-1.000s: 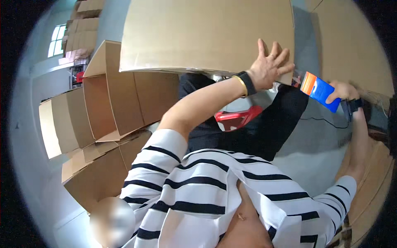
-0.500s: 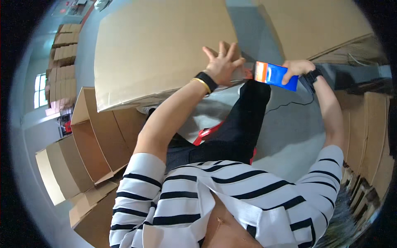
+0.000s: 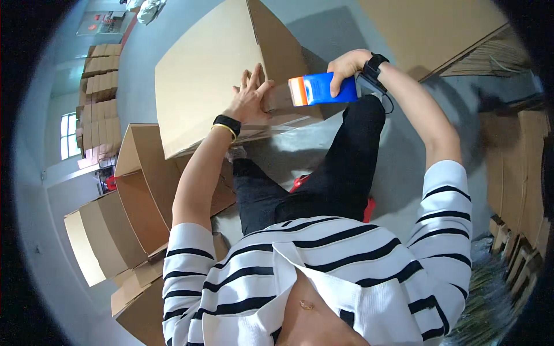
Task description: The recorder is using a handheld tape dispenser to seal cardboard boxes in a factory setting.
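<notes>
1. Head view: the left hand [image 3: 249, 98] lies with fingers spread on the large cardboard box [image 3: 202, 81], close to its corner edge.
2. The right hand [image 3: 348, 64] is closed around a blue-and-orange tape dispenser [image 3: 314, 89], held just beside the box's right-hand side.
3. As for progress, a clear strip [image 3: 279, 98] seems to span from the box to the dispenser, so I judge it stuck at one end and not yet cut. A shiny band [image 3: 283, 128] on the box's near side may be tape already laid; the stretch by the dispenser looks unfinished.
4. Hard to make out: the strip is blurred and see-through, the left palm covers any tape under it, and the box's far side is out of sight. The red thing [image 3: 299, 183] between the legs is mostly hidden.
</notes>
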Demonstrator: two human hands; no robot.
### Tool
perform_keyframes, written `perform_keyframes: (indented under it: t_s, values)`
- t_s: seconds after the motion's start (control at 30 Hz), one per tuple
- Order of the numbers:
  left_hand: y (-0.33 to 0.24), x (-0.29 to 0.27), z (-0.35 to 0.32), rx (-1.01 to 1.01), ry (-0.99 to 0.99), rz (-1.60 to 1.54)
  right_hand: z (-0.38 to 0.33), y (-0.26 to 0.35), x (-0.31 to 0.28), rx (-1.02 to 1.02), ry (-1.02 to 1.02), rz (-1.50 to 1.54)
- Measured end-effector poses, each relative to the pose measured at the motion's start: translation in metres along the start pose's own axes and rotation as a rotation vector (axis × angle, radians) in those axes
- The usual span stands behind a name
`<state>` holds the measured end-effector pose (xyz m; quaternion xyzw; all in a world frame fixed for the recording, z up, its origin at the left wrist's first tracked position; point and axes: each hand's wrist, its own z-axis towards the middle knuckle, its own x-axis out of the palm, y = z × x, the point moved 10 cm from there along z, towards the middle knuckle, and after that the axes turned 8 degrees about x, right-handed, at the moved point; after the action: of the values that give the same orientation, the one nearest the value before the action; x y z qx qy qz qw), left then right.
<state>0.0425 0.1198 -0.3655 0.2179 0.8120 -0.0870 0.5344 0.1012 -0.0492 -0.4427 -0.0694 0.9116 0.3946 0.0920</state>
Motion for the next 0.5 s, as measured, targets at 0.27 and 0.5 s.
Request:
perform_keyframes:
  t_s: [0.27,0.5]
  values:
    - [0.001,-0.010,0.013,-0.043,0.088,-0.096,-0.018,0.001,-0.014,0.051,-0.071,0.058]
    - [0.014,-0.129,-0.049,0.223,-0.344,0.007,-0.101,0.107,-0.057,-0.001,-0.059,0.088]
